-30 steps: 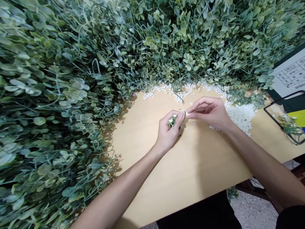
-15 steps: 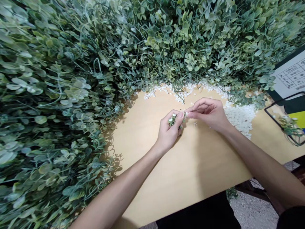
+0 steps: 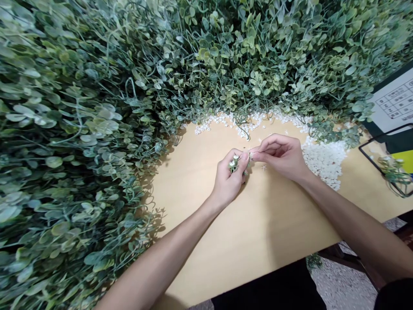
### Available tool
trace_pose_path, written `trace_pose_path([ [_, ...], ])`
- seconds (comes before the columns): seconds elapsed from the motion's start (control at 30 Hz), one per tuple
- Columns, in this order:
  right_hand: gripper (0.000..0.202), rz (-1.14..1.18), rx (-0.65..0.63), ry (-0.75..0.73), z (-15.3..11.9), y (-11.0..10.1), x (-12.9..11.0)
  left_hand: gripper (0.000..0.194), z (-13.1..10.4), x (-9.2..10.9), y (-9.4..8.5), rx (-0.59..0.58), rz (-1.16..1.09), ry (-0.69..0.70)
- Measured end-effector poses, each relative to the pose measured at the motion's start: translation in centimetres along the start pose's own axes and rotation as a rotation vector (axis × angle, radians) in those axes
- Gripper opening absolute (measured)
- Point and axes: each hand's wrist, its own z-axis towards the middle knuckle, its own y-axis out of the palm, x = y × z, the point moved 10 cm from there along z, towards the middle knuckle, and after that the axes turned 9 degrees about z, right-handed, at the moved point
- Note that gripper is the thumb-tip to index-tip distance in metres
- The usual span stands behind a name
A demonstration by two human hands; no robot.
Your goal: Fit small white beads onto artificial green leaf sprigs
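Observation:
My left hand (image 3: 228,176) is closed around a small green artificial sprig (image 3: 232,164) with white flower heads, thumb pressed on top. Close against its thumb tip, my right hand (image 3: 284,155) pinches a tiny white piece, mostly hidden by the fingertips, at the sprig's end. Both hands are just above the wooden table (image 3: 206,245). A small white star-shaped piece (image 3: 263,167) lies on the tabletop below the right fingers. To the right of that hand spreads a pile of small white pieces (image 3: 325,161).
Dense artificial greenery (image 3: 97,107) banks up along the left and back of the table. More white pieces (image 3: 222,119) are strewn at its foot. On the right are a printed sheet (image 3: 395,101), a black wire frame (image 3: 371,157) and another green sprig (image 3: 395,170).
My right fingertips have closed in slightly on the sprig's end, covering more of the white piece. The left hand keeps its hold in nearly the same place.

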Motion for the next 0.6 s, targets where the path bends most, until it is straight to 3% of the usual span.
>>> trace_pose_path([
  [0.23, 0.041, -0.022, 0.041, 0.001, -0.15, 0.27, -0.27, 0.041, -0.13, 0.31, -0.31, 0.035, 0.04, 0.025],
  [0.6, 0.034, -0.047, -0.007, -0.047, -0.38, 0.6, -0.38, 0.041, -0.02, 0.49, -0.27, 0.038, 0.025, 0.023],
])
